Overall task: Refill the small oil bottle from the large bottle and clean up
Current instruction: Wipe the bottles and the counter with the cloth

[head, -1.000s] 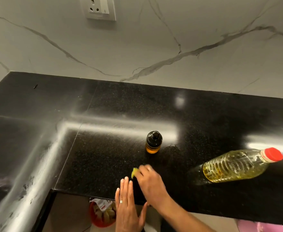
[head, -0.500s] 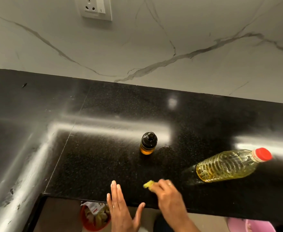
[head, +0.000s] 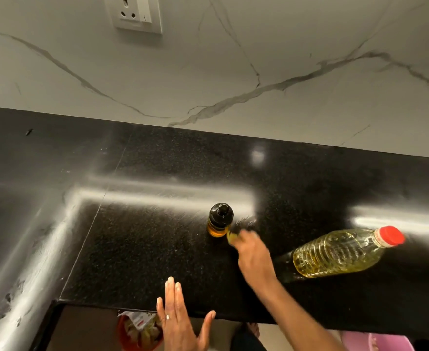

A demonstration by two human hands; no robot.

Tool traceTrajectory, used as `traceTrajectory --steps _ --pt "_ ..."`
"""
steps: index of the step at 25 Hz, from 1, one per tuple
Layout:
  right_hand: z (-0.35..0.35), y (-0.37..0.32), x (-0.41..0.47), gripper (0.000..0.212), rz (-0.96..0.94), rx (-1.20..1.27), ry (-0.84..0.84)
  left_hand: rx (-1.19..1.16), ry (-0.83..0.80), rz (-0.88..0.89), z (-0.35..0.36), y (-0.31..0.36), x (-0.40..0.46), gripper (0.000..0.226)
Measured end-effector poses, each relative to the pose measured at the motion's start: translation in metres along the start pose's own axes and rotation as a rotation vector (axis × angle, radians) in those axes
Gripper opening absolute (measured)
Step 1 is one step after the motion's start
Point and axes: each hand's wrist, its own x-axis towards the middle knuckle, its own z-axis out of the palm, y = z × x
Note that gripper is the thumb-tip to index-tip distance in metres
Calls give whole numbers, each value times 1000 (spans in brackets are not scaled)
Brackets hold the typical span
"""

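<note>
The small oil bottle (head: pixel 219 220), amber with a black cap, stands upright mid-counter. To its right stands the large clear bottle (head: pixel 340 252) of yellow oil with a red cap. My right hand (head: pixel 252 254) grips a small yellow-green cloth (head: pixel 231 236) and presses it on the black counter (head: pixel 145 249) just right of the small bottle's base; the hand is motion-blurred. My left hand (head: pixel 180 323) rests flat with straight fingers at the counter's front edge, holding nothing.
A marble wall with a white socket (head: pixel 137 12) rises behind the counter. Below the front edge sits a red bin (head: pixel 140 333) with wrappers, and a pink tub (head: pixel 378 342) shows at the lower right. The counter extends left in an L.
My right hand has swept the cloth away from the front edge, up and to the right, to beside the small bottle. The left hand and both bottles have stayed in place.
</note>
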Motion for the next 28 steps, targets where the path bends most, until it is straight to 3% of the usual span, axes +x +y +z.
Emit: traceTrajectory --steps 3,7,9,13,17,19,21,25,28 --pt "-7 32 -57 28 -79 -18 -12 -3 -21 -32 -4 3 5 102" --pt "-20 48 53 27 251 -114 26 -2 -27 -12 -2 1 5 101" --pt "-17 24 66 30 173 -73 -27 10 -10 -4 -1 -1 3 101" --pt "-3 27 -27 36 -97 40 -15 42 -2 -20 -4 2 6 100" --pt "-16 49 57 29 164 -95 39 31 28 0 -3 3 7 99" --pt "-25 40 92 36 217 -108 13 32 50 14 -2 0 5 98" --pt "-16 34 76 43 157 -127 27 31 55 22 -2 0 3 98" --pt "3 -1 -54 35 10 60 95 47 49 -4 -3 1 3 98" --pt "23 -48 -82 27 -257 99 -42 17 38 9 -2 -2 1 98"
